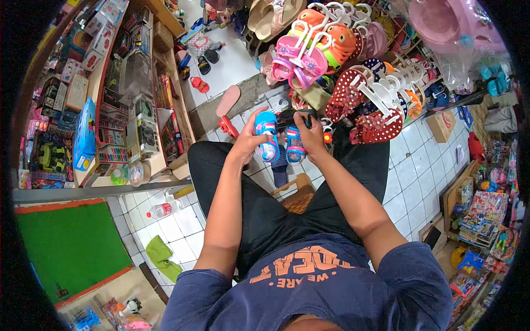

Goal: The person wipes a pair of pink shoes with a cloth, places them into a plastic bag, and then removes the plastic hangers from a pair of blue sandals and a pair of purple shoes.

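Landmark: a pair of small blue children's sandals with printed straps [279, 140], held in front of the seated person's knees, above the white tiled floor [411, 182].
Footwear rack: just beyond the blue sandals, a crowded display holds pink plastic sandals on white hangers [295, 58], orange rubber clogs [331, 36] and red dotted slippers [353, 96], packed touching one another.
Wooden shelf unit: to the left of the blue sandals, a tall wooden shelf [179, 118] is stacked with boxed toys; a blue boxed toy [84, 138] leans at its near end.
Right-hand stand: well to the right of the blue sandals, a low rack carries colourful packaged toys and booklets [486, 212].
Floor: loose red flip-flops [227, 127] lie just left of the blue sandals; a clear plastic bottle with a red cap [160, 210] and a crumpled green cloth [163, 256] lie nearer the camera, left of the person's leg.
Green board: a flat green panel with an orange edge [72, 245] sits at lower left, well apart from the blue sandals.
Seat: a brown wooden stool [298, 193] shows between the person's black-trousered legs, below the blue sandals.
Left hand: the left hand [251, 138] wraps around the left sandal, fingers curled over its side, arm stretched straight forward.
Right hand: the right hand [310, 135] pinches the top of the right sandal by a dark strap, wrist bent down, forearm angled in from the right.
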The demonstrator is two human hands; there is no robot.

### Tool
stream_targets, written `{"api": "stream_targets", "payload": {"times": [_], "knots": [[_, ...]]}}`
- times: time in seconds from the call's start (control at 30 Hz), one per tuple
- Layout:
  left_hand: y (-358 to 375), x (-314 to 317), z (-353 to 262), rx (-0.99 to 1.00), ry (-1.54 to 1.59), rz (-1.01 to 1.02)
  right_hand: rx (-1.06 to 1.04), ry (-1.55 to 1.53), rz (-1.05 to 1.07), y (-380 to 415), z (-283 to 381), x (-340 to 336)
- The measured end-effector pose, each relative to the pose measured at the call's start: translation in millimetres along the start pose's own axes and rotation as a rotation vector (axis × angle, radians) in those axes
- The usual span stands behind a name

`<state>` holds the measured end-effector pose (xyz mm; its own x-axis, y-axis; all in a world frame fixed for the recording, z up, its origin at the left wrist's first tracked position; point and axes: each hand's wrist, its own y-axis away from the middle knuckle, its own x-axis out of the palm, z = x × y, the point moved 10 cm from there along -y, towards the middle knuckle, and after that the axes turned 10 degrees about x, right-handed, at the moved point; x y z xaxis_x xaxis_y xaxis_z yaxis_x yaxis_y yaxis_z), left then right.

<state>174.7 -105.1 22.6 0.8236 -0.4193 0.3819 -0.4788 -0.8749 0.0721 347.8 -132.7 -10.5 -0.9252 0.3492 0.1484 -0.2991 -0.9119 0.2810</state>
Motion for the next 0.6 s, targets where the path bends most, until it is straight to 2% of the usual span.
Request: {"api": "stream_targets", "payload": {"times": [0.03,0.1,0.23,0.4,0.6], "knots": [[-1,1,3,-0.002,0.002,0.0,0.002,0.002,-0.001,0,-2,0],[-3,-5,-6,0.106,-0.305,-0.05,0.078,-0.044,-0.023,0,-15,-1],[-2,-10,1,0.033,-0.307,-0.089,0.208,-0.133,0.025,-5,-34,-1],[-2,-27,-8,0.116,-0.376,-0.25,0.301,-0.109,0.14,0,-31,12],[-1,-55,-11,0.069,-0.165,-0.384,0.142,0.058,0.24,-1,-20,22]]}}
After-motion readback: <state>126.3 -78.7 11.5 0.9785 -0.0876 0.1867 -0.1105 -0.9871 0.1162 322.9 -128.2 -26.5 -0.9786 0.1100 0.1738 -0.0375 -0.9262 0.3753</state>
